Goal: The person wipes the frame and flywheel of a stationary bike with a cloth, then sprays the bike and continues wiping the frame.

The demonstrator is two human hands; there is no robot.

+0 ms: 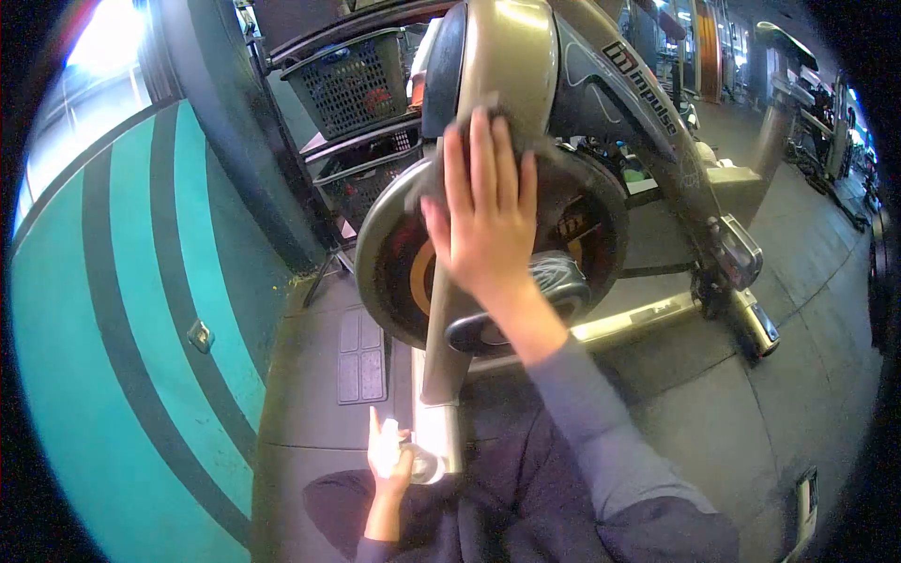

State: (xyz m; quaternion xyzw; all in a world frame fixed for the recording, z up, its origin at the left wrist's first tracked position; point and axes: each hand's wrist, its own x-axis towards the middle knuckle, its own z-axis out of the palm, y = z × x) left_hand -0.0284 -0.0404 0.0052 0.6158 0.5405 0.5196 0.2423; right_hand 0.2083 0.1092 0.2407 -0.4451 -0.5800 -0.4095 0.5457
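My right hand (pixel 488 220) lies flat, fingers stretched upward, against the gold-brown frame of an exercise bike (pixel 510 56). Under the palm and fingers it presses a dark cloth (pixel 435 183), whose blurred edges show around the hand. Behind the wrist are the bike's round flywheel cover (pixel 380 253) and a black pedal (pixel 479 333) with a strap. Low down, near the bike's front foot, my left hand (pixel 389 464) grips a white spray bottle (pixel 427 466). One left finger points up beside the bottle's white head; bright glare hides part of it.
Black plastic baskets (pixel 347 84) stand on a rack behind the bike. To the left is a teal-and-grey striped wall (pixel 131 281) with a socket (pixel 200 336). A grey ribbed pad (pixel 361 357) lies on the tiled floor (pixel 694 422). More gym equipment (pixel 788 84) stands at the far right.
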